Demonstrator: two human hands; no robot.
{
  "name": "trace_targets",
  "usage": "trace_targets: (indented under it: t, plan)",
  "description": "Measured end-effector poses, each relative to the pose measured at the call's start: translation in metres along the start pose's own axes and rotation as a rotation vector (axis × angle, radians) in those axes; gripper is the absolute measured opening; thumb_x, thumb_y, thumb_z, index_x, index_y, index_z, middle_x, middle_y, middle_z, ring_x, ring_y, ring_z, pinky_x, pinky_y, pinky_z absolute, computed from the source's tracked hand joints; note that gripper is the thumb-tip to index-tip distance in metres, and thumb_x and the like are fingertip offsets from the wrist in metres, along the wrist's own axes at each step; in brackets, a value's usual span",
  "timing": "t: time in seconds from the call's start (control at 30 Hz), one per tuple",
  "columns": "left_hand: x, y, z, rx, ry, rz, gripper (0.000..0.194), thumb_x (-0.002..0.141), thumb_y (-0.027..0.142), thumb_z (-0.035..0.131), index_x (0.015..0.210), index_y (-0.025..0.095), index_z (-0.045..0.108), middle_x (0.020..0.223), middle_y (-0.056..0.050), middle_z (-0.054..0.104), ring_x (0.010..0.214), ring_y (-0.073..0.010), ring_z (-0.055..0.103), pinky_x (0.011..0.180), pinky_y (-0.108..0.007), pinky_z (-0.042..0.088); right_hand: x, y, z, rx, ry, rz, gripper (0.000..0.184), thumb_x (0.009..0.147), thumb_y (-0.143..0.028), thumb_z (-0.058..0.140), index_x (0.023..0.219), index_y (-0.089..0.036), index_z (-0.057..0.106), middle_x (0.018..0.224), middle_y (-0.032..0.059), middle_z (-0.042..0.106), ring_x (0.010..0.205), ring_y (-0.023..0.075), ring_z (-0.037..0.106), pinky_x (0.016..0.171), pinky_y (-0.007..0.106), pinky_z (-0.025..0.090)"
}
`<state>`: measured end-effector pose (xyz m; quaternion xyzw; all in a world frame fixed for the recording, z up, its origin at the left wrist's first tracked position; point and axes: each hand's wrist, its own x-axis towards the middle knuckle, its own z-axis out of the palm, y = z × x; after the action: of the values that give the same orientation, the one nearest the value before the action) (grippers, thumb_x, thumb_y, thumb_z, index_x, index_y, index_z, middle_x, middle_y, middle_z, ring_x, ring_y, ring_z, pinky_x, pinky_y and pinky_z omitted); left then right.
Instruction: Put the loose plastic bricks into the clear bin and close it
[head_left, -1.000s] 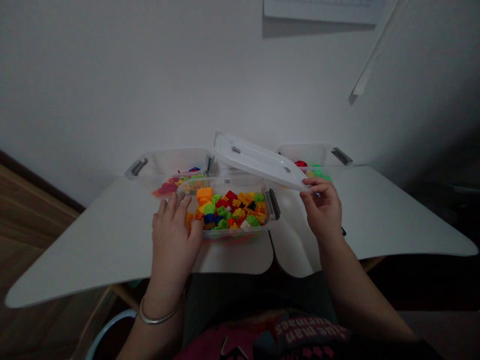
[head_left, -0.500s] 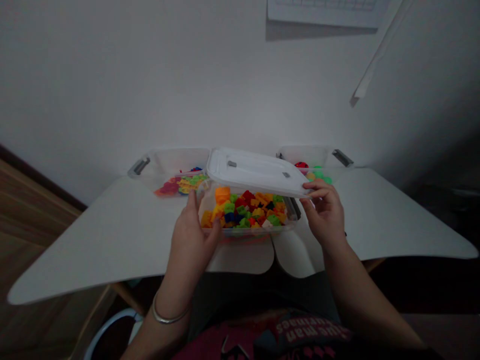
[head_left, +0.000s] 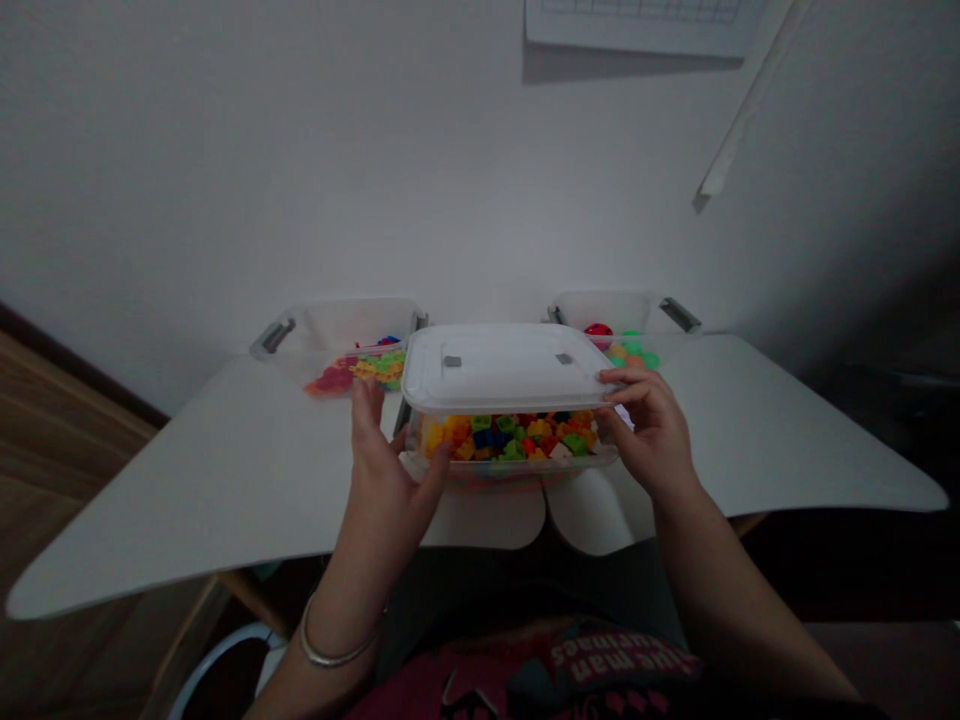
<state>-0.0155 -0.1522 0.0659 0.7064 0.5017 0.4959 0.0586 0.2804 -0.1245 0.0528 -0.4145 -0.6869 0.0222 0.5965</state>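
Both hands are apart, either side of the clear box [head_left: 510,465] of plastic bricks [head_left: 510,438] at 12 o'clock: my right hand [head_left: 649,430] pinches the clear lid [head_left: 502,368] to hold it level above, and my open left hand [head_left: 386,480] steadies the box's near edge.

Clear plastic tub [head_left: 517,468] holds mixed-colour toy bricks [head_left: 510,438], its white lid [head_left: 502,368] lying nearly level over the top.
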Motion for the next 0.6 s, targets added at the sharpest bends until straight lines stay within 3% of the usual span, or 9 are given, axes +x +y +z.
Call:
trace_targets:
  t: [0.17,0.27,0.37,0.5,0.6]
  plan:
    - [0.014,-0.004,-0.013,0.123,0.057,0.136,0.081,0.081,0.031,0.068,0.15,0.02,0.027,0.152,-0.019,0.039,0.141,-0.0344,0.038,0.113,-0.056,0.038,-0.002,-0.011,-0.008,-0.004,-0.013,-0.111,0.014,0.081,-0.022,0.071,0.085,-0.027,0.058,0.107,0.0043,0.066,0.106,0.0238,0.061,0.096,0.05,0.048]
    - [0.02,-0.009,-0.016,0.116,0.093,0.161,0.061,0.082,0.025,0.065,0.139,0.022,0.046,0.142,-0.014,0.054,0.132,-0.0299,0.05,0.111,-0.052,0.04,-0.002,-0.023,-0.013,0.001,0.001,-0.139,0.017,0.079,-0.019,0.072,0.087,-0.027,0.059,0.106,0.0037,0.066,0.103,0.0234,0.062,0.093,0.049,0.05]
    - [0.024,-0.01,-0.016,0.064,0.207,0.175,0.036,0.083,0.019,0.062,0.119,0.023,0.062,0.129,-0.009,0.064,0.123,-0.0249,0.057,0.107,-0.046,0.045,0.001,-0.036,-0.016,0.036,0.068,-0.163,0.02,0.079,-0.016,0.072,0.091,-0.028,0.062,0.102,0.0027,0.067,0.103,0.0235,0.064,0.093,0.049,0.051]
    - [0.026,-0.004,-0.014,-0.017,0.323,0.206,0.022,0.083,0.017,0.063,0.103,0.025,0.067,0.119,-0.003,0.068,0.114,-0.0208,0.061,0.104,-0.042,0.046,0.006,-0.048,-0.016,0.135,0.156,-0.134,0.027,0.078,-0.016,0.072,0.1,-0.03,0.063,0.107,0.002,0.068,0.115,0.0247,0.062,0.104,0.052,0.046]
    - [0.026,0.001,-0.013,-0.122,0.334,0.156,0.023,0.082,0.016,0.063,0.103,0.025,0.067,0.116,-0.003,0.068,0.114,-0.0213,0.061,0.105,-0.044,0.046,0.01,-0.049,-0.014,0.162,0.214,-0.001,0.036,0.075,-0.022,0.076,0.109,-0.029,0.062,0.114,0.0039,0.068,0.115,0.0255,0.062,0.105,0.052,0.045]
